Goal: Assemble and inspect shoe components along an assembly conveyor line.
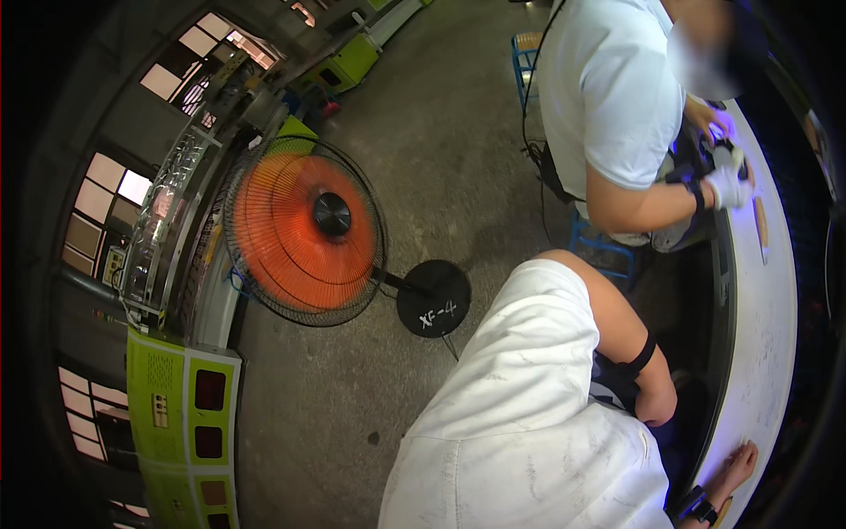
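The right hand [738, 469] is laid on the pale surface [760, 353], fingers curled; whether anything is pinched cannot be told. The left hand's [657, 407] fingers are hidden. Beside the right wrist, a tan slim thing [724, 510] could be knocked away by a swung forearm; it is seen only partly.
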A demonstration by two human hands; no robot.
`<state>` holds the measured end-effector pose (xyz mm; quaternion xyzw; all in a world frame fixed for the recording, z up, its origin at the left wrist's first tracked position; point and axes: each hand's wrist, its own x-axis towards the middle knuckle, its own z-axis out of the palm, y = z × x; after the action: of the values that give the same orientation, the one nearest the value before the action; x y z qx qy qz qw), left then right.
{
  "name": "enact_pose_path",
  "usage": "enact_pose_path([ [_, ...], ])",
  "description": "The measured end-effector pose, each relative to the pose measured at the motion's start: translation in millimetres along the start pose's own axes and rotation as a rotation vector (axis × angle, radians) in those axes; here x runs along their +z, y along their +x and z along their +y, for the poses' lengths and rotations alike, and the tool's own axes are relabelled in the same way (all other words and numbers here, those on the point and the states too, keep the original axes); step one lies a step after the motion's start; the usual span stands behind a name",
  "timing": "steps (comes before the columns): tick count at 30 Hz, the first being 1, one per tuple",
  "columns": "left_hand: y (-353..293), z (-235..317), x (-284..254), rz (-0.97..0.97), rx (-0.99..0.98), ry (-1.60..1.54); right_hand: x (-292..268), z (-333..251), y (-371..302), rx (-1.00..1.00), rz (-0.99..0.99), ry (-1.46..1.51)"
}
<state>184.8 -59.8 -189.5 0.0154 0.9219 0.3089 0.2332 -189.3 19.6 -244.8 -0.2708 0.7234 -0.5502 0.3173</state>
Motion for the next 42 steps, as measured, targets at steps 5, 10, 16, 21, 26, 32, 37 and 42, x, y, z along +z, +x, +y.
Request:
enact_pose_path([
  [5, -10.8, 5.9, 3.4, 0.101, 0.015, 0.05, -14.5, 24.2, 22.1, 0.033, -0.078, 0.069],
  [10, -21.2, 2.3, 6.9, 0.241, 0.047, -0.087, -2.4, 20.9, 16.6, -0.015, -0.009, 0.103],
  [16, -19.0, 0.8, 7.5, 0.383, 0.149, -0.393, 41.3, -29.0, -29.8, -0.053, -0.007, -0.081],
  [21, 5.4, -9.8, -48.1, 0.507, 0.181, -0.32, 55.0, -59.5, -45.3, -0.177, 0.081, -0.222],
  [26, 61.8, -45.4, -110.0, 0.801, 0.047, -0.421, 33.6, -93.9, -53.7, -0.014, -0.026, -0.047],
  [32, 106.1, -83.8, -132.7, 1.115, 0.059, 0.022, -60.7, -139.3, 15.5, -0.019, 0.108, -0.169],
  [37, 113.1, -89.6, -130.3, 1.173, 0.019, 0.106, -52.3, -130.9, 123.6, 0.099, 0.052, -0.73],
  [42, 109.4, -88.4, -129.8, 1.138, -0.023, 0.071, -40.6, -122.9, 183.1, -0.053, -0.188, -0.768],
])
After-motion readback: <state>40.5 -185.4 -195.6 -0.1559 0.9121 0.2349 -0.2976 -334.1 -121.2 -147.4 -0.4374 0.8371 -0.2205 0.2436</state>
